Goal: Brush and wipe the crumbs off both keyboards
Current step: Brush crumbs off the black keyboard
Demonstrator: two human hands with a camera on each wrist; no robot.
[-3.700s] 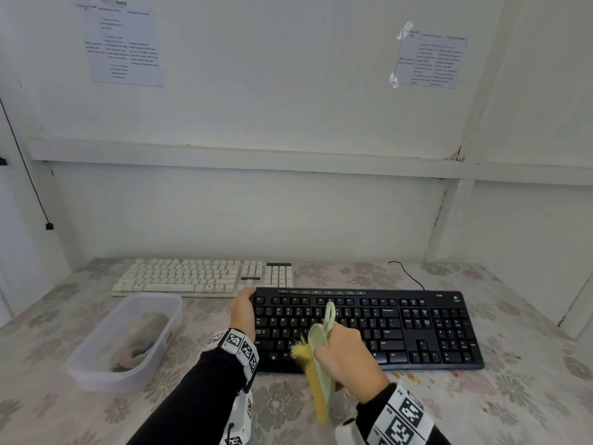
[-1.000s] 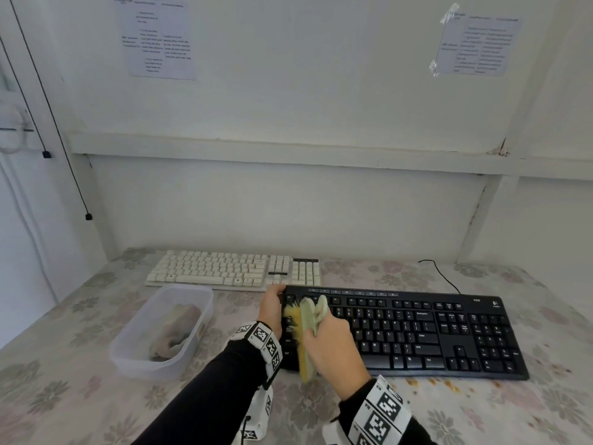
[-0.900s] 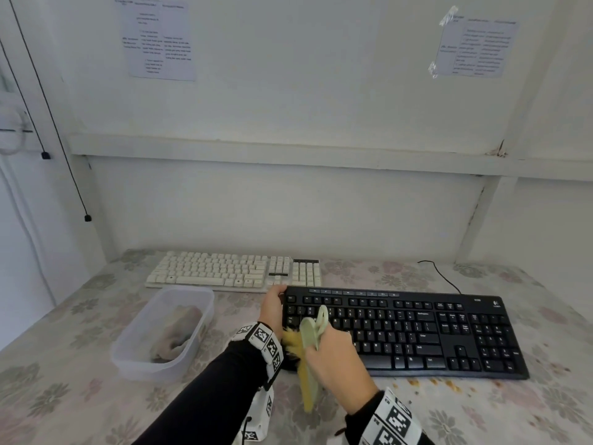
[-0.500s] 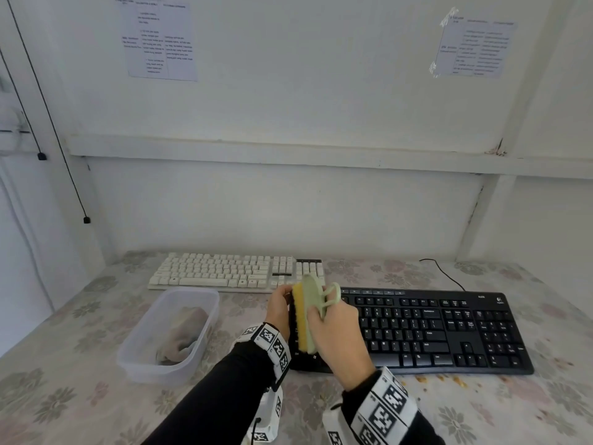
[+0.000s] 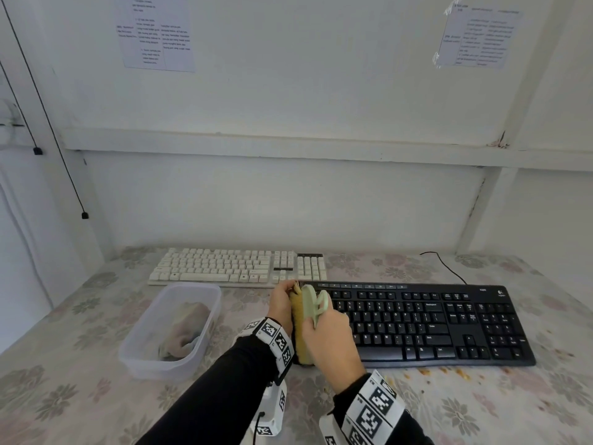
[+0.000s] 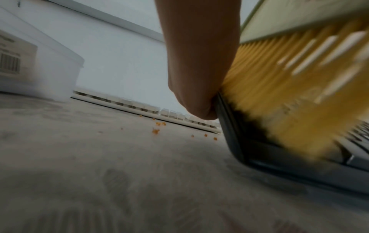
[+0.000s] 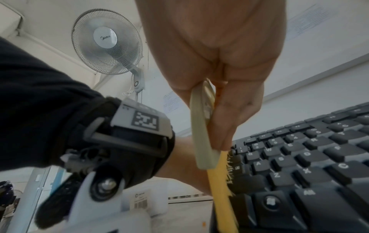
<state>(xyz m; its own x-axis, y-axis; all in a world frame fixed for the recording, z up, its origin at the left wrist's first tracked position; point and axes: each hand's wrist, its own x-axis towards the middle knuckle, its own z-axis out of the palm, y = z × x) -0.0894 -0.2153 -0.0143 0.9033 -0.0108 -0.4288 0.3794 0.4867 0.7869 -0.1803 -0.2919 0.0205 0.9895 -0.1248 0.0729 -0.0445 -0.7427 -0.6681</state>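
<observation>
My right hand [image 5: 330,335] is wrapped around the pale green handle of the brush [image 5: 308,308], fingers curled through its loop, and I hold it on edge with the yellow bristles [image 6: 295,88] facing left, at the left end of the black keyboard [image 5: 426,322]. In the right wrist view the bristles lie against the leftmost keys. My left hand [image 5: 281,305] is at the keyboard's left edge, just beside the bristles; from the left wrist view one finger [image 6: 199,59] presses against the far left corner of the frame, but I cannot tell from any view whether the other fingers curl around it or lie straight.

The black keyboard lies near me on the flowered tabletop [image 5: 80,396], its cable [image 5: 446,264] trailing off toward the wall. The white keyboard [image 5: 237,268] sits behind it and to the left, its right end just beside the black one's far left corner. Orange crumbs [image 5: 449,370] lie scattered on the tabletop along the black keyboard's near edge, and a few more [image 6: 157,127] show in the gap between the two keyboards.

To the left of my hands stands a clear plastic tub [image 5: 141,358] with a crumpled grey cloth [image 5: 184,329] inside. Two printed sheets are stuck on the wall above, and a wall fan [image 7: 106,41] hangs up to my left.
</observation>
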